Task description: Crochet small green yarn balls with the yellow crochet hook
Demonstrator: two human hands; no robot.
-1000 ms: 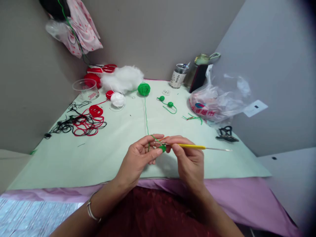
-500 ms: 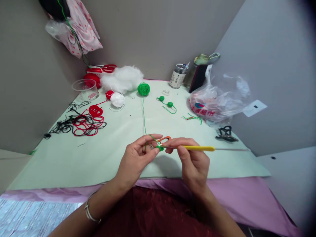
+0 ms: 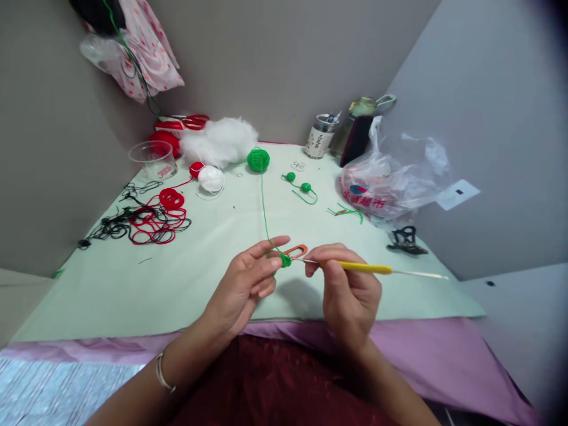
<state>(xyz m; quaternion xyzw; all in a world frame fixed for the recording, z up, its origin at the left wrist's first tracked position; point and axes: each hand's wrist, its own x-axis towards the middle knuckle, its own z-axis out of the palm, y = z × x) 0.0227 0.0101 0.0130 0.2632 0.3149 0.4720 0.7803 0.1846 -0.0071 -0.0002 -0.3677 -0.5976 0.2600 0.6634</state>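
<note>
My left hand (image 3: 248, 278) pinches a small green crochet piece (image 3: 285, 260) between thumb and fingers. An orange stitch marker (image 3: 298, 251) hangs at the piece's far side. In my right hand (image 3: 348, 290) is a crochet hook with a yellow handle (image 3: 364, 267); its thin metal tip reaches the green piece, though whether it sits inside a stitch I cannot tell. From the green yarn ball (image 3: 258, 160) at the back, a strand (image 3: 264, 207) runs forward over my left fingers to the piece.
Tangled black cord (image 3: 113, 226) and red yarn (image 3: 160, 225) lie at left, near a clear plastic cup (image 3: 154, 163). White stuffing (image 3: 219, 142) and a white yarn ball (image 3: 211, 178) are behind. Two green balls (image 3: 305, 187), a plastic bag (image 3: 386, 177) and a black claw clip (image 3: 407, 241) are at right.
My right hand has shifted slightly right with the hook, showing more of its shaft. My left fingers have changed their hold on the crochet piece, and the yarn strand has swung right.
</note>
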